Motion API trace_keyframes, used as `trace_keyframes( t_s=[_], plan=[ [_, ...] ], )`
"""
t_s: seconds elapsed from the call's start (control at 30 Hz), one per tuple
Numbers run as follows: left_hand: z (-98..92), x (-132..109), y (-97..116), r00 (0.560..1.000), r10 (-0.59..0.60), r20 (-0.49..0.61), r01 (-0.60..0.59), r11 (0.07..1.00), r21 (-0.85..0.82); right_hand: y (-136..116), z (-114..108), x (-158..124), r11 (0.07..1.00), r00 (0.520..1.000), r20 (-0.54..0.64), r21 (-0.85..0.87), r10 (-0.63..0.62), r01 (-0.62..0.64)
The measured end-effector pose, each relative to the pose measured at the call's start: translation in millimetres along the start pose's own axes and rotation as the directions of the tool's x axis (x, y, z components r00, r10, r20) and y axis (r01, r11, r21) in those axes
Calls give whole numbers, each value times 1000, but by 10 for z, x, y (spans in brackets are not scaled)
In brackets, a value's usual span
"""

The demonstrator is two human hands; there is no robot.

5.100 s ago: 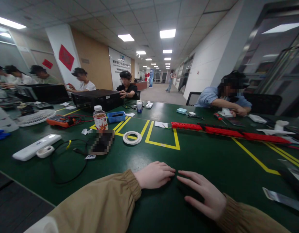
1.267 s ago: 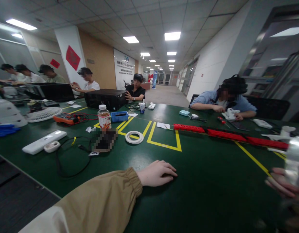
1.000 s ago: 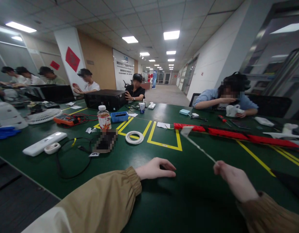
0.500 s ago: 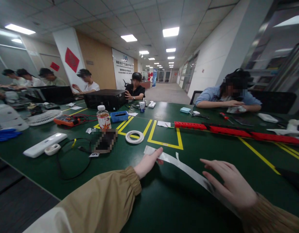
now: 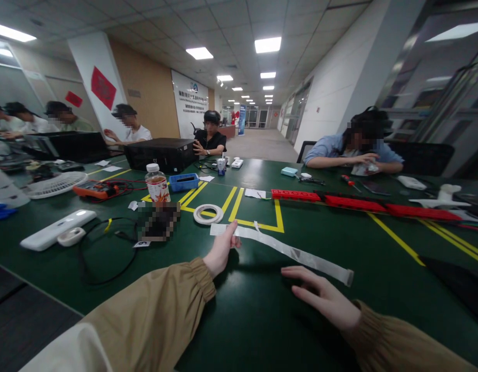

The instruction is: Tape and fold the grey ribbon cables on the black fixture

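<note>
Pinched between the thumb and fingers of my left hand (image 5: 222, 249) is one end of a long whitish strip (image 5: 281, 245), which looks like a flat cable or tape. The strip stretches away to the right above the green table, and its far end has a darker edge. A small white tab sticks up from it near my left thumb. My right hand (image 5: 320, 294) is open just below the strip, fingers apart and holding nothing. Beyond my left hand lies a roll of white tape (image 5: 197, 215).
A bottle (image 5: 157, 185), a blue tray (image 5: 176, 184) and a looped black cable (image 5: 135, 268) are to the left. Red segmented strips (image 5: 353, 202) run along the right. Yellow tape lines (image 5: 279, 217) mark the green table (image 5: 246, 330). Several people sit around it.
My right hand has moved left and below the strip, whose far end now shows. My left hand still grips the near end. The whole view has shifted slightly.
</note>
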State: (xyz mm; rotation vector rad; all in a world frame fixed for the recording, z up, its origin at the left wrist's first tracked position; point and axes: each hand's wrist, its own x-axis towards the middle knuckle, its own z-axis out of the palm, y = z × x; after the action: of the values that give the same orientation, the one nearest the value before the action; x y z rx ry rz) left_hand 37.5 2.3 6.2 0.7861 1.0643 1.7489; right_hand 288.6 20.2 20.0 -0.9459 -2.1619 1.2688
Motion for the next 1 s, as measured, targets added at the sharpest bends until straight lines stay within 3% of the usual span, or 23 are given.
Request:
trace_keyframes(
  t_s=[0.07, 0.13, 0.27, 0.37, 0.43, 0.57, 0.67, 0.87, 1.0],
  plan=[
    [13, -9, 8, 999, 4, 49, -3, 1000, -27, 91, 92, 76, 998, 998, -28, 13, 54, -53],
    [24, -17, 14, 995, -4, 104, 10, 999, -51, 160, 112, 151, 980, 981, -146, 171, 131, -105],
    [33, -42, 29, 985, -37, 170, 45, 998, -45, 154, 18, 252, 799, 850, -415, 602, 324, -11],
    [35, -55, 38, 981, -35, 189, 39, 999, -13, 91, -97, 282, 651, 763, -448, 757, 466, 47],
    [33, -48, 35, 989, -16, 150, 13, 1000, 19, 77, -152, 293, 613, 723, -464, 787, 512, 71],
    [17, 5, 17, 997, 71, -30, -69, 995, 66, 108, -175, 304, 637, 678, -522, 764, 517, 103],
    [-2, 39, 1, 987, 135, -86, -129, 989, 78, 121, -168, 295, 666, 673, -536, 741, 509, 86],
    [-21, 29, -17, 987, 157, -28, -154, 984, 92, 170, -156, 260, 728, 703, -552, 682, 448, 71],
    [-4, 22, -8, 995, 99, 22, -101, 992, 74, 225, -133, 245, 773, 683, -613, 625, 398, 110]
  ],
)
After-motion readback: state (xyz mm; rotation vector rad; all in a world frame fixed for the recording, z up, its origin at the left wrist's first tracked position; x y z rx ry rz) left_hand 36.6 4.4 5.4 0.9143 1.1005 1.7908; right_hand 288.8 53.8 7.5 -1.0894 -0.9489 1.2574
